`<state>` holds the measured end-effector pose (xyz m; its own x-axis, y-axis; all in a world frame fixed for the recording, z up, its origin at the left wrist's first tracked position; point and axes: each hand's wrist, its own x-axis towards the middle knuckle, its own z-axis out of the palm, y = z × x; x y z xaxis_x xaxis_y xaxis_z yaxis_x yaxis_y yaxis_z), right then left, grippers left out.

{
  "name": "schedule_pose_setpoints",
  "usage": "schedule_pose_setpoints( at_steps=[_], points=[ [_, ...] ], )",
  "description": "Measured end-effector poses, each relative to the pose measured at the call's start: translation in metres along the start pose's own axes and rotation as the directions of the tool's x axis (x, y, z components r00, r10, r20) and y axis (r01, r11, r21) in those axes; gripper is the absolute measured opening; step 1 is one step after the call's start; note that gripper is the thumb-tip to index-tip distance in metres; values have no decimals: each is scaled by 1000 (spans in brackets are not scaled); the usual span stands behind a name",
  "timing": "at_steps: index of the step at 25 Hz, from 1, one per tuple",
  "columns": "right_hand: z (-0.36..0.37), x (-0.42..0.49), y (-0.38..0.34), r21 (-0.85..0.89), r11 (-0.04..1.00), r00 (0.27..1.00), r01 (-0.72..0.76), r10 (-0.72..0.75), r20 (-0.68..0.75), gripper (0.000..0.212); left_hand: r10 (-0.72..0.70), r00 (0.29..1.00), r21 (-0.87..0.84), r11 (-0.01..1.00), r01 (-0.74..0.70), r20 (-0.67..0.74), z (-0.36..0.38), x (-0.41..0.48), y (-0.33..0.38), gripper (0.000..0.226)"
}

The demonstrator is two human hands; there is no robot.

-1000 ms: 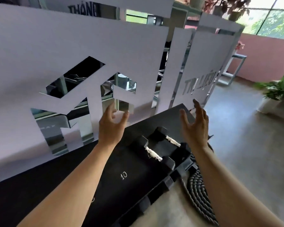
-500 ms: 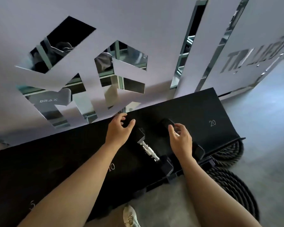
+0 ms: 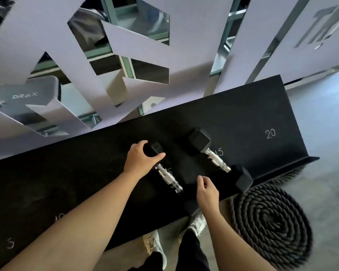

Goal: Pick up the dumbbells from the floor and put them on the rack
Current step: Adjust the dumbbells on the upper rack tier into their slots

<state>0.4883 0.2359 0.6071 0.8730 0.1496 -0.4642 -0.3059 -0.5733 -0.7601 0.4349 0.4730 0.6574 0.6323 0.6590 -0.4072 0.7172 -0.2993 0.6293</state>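
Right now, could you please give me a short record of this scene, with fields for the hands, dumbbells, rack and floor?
left hand: cupped over far head of left dumbbell
right hand: open, at that dumbbell's near end
right dumbbell: lying on rack, untouched
rack: black sloped shelf, marked 5, 10, 15, 20
floor: coiled rope right of the feet

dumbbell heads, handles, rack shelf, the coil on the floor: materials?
Dumbbell heads: matte black hex blocks, likely rubber-coated; no shine.
Handles: bright silvery metal, probably chromed steel, with ridged grip texture.
Rack shelf: flat black sheet with a folded front lip, likely painted steel; white numbers on it.
Coiled rope: thick dark twisted strands, fibre unclear.
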Motion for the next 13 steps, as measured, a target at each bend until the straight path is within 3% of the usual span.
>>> schedule_pose_setpoints(
  at_steps=[5, 8, 13],
  points=[
    [27, 20, 22, -84, 990, 990, -109, 116, 83, 20, -52, 998, 98, 994, 50, 21, 12, 24, -5, 100],
    [35, 16, 28, -133, 970, 976, -202, 211, 57, 23, -34, 998, 215, 976, 23, 49, 11, 27, -7, 106],
    [42, 17, 24, -93, 948, 952, -305, 304, -25, 22, 38, 999, 175, 984, -33, -26, 18, 32, -1, 98]
  ],
)
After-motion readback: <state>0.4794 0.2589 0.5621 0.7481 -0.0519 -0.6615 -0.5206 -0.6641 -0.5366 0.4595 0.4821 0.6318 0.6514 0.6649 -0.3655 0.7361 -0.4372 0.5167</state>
